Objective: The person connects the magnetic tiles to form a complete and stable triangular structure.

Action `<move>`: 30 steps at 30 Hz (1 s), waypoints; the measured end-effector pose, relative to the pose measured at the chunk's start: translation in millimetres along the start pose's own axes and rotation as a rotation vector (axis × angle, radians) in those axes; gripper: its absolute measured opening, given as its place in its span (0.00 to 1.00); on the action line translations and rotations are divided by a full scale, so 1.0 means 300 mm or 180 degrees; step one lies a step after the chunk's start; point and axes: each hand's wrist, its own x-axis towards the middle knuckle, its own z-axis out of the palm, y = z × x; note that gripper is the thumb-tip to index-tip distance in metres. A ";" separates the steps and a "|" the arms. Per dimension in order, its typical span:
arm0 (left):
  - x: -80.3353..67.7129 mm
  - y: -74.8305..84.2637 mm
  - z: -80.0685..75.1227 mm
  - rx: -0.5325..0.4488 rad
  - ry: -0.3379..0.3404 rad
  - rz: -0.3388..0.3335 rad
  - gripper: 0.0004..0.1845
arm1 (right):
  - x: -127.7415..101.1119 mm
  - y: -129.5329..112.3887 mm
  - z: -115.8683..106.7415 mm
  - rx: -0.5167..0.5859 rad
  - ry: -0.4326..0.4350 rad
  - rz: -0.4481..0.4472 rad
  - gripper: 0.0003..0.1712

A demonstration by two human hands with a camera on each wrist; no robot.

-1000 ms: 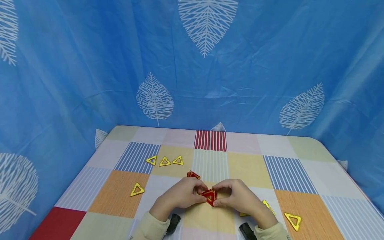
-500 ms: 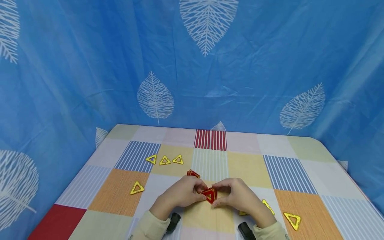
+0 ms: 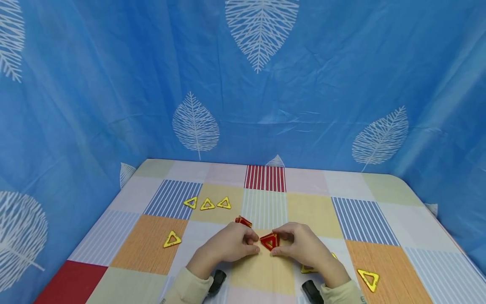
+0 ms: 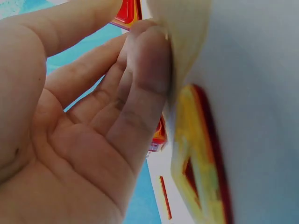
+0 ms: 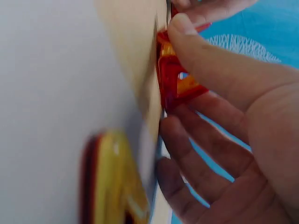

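Near the front middle of the table, my right hand (image 3: 303, 242) pinches a small red piece built of triangular tiles (image 3: 270, 241) between thumb and forefinger. The right wrist view shows the red triangular piece (image 5: 174, 77) close over the cloth, the thumb lying across its near side. My left hand (image 3: 231, 242) stands just left of the piece, its fingers loosely bent and its fingertips close to the nearest corner. A second red triangular piece (image 3: 243, 221) lies behind the left hand, partly hidden by it.
Three yellow triangle tiles sit at the back left, one being a yellow tile (image 3: 207, 204). Another yellow tile (image 3: 172, 239) lies left of the hands, and one yellow tile (image 3: 368, 280) lies to the right. A yellow tile (image 3: 308, 269) shows beside the right wrist. Blue curtain (image 3: 315, 84) surrounds the table.
The red piece has shifted slightly right and away and turned, held in my right hand. My left fingertips, which held its left side before, now stand off it.
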 end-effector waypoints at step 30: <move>-0.313 -0.281 -0.377 -0.0180 0.0444 -0.0345 0.27 | -0.051 0.115 -0.146 -0.0598 0.0420 0.1179 0.34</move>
